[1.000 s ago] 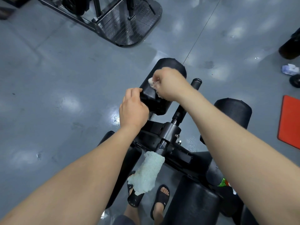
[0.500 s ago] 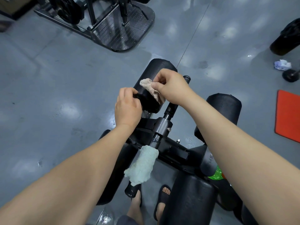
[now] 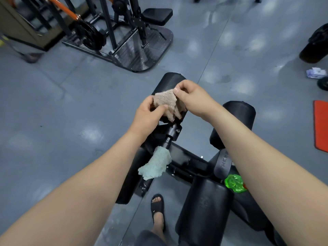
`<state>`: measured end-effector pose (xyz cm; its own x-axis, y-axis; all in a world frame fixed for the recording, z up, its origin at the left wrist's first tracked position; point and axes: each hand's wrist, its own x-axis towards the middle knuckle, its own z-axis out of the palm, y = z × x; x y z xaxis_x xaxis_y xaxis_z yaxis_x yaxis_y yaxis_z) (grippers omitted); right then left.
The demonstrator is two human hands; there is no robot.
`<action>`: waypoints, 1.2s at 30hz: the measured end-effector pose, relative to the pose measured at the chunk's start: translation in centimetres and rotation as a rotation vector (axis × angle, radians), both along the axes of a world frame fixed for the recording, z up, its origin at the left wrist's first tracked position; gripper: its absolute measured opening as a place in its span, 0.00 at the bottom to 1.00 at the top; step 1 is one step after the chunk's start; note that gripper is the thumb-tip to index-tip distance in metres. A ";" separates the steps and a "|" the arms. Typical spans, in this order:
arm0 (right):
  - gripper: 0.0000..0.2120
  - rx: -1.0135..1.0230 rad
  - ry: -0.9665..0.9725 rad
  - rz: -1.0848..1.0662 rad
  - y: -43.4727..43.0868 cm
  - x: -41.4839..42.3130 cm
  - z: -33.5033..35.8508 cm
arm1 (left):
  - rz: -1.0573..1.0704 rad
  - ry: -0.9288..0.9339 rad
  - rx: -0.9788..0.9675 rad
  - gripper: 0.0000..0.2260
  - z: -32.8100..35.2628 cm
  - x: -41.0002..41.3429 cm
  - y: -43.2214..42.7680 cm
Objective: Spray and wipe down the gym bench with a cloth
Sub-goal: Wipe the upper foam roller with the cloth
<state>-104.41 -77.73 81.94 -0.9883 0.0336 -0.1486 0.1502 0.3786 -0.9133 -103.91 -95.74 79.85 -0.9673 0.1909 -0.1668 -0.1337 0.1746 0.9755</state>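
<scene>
Both hands pinch the beige cloth [image 3: 166, 102] — left hand [image 3: 147, 116], right hand [image 3: 192, 97] — refold to a clean face, then wipe the roller pad [image 3: 168, 80] under firm pressure.

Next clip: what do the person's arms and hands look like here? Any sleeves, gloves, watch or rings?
The left forearm and right forearm are bare right to the frame edge, with no sleeve in view. The left hand and right hand wear no gloves, and no ring, watch or wristband shows. The one foot in view wears a black slide sandal.
</scene>
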 end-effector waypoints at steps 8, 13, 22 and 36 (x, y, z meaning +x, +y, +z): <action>0.06 -0.321 -0.040 -0.257 1.6 2.4 0.1 | 0.030 -0.154 0.370 0.06 2.2 1.7 0.6; 0.09 -0.426 -0.174 -0.293 1.8 3.5 -0.4 | 0.073 -0.314 0.517 0.07 3.1 1.9 1.3; 0.13 -0.473 -0.296 -0.205 3.5 5.0 -3.0 | 0.346 -0.268 0.135 0.11 1.4 -0.3 2.6; 0.13 -0.586 -0.399 -0.300 5.4 4.0 -4.5 | -0.400 -0.028 -0.607 0.10 -0.1 -2.4 0.9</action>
